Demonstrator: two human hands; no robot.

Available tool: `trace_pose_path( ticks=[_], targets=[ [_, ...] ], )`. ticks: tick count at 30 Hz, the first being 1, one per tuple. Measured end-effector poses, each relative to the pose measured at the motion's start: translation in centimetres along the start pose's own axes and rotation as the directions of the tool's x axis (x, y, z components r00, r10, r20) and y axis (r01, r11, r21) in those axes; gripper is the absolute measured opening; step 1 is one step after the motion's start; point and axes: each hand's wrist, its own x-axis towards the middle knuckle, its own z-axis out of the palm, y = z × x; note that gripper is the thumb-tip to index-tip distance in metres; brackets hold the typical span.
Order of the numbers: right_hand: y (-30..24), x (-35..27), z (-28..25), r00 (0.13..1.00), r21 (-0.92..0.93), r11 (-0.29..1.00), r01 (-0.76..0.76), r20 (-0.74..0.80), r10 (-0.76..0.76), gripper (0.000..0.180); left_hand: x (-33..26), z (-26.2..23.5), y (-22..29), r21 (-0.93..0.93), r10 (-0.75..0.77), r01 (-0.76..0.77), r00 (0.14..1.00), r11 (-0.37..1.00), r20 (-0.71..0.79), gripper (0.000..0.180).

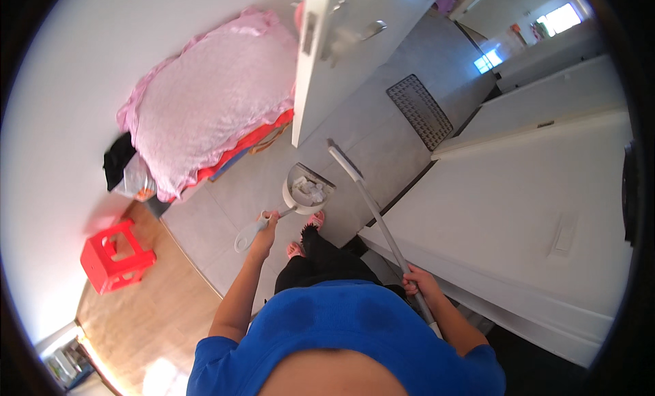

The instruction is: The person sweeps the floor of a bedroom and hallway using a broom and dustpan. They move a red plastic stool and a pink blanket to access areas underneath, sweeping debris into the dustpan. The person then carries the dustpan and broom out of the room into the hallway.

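Observation:
A long-handled dustpan (301, 207) hangs in front of my legs, with white crumpled scraps (309, 190) inside its pan. My left hand (266, 233) is closed around its pale handle near the looped end. My right hand (421, 284) grips the grey pole of a broom (387, 234) at my right side. The pole slants up and away, and the broom's narrow head (346, 162) rests on or close above the grey tiles, a little beyond the dustpan and to its right. Whether the bristles touch the floor, I cannot tell.
Ahead stands an open white door (341, 54). Left of it is a bulky thing under a pink frilled cover (211, 99). A red plastic stool (112, 259) stands on the wood floor at left. White cabinets (505, 191) line the right; a dark mat (419, 112) lies farther ahead.

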Motion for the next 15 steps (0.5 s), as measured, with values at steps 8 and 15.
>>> trace_pose_path(
  ticks=[8, 15],
  targets=[
    [-5.0, 1.9, -2.2, 0.992, 0.421, 0.899, -0.118, 0.088, 0.089, 0.009, 6.9, 7.0, 6.8, 0.102, 0.014, -0.034, 0.981, 0.994, 0.191, 0.025],
    [-8.7, 4.1, -2.9, 0.989, 0.522, 0.843, -0.131, 0.123, 0.077, 0.013, 13.6, 13.3, 12.7, 0.128, -0.085, 0.037, 0.912, 0.991, 0.401, 0.029]
  ],
)
